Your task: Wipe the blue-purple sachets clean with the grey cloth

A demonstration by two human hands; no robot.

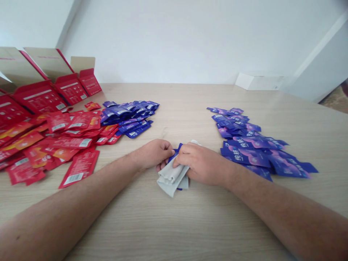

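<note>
Left hand (153,155) and right hand (196,163) closed together on grey cloth (170,180), fingers curled, pinching blue sachet (177,150) partly wrapped in it, held just above counter (174,232). Slack grip: sachet could slip from cloth. Hard pull: wrapper could tear. Right hand near blue pile (252,150); careless swing could scatter it. Farther, second blue pile (127,117) touches red sachets (62,143): colours easily mixed. Open red cartons (40,96) at far left, crowded by spread sachets.
</note>
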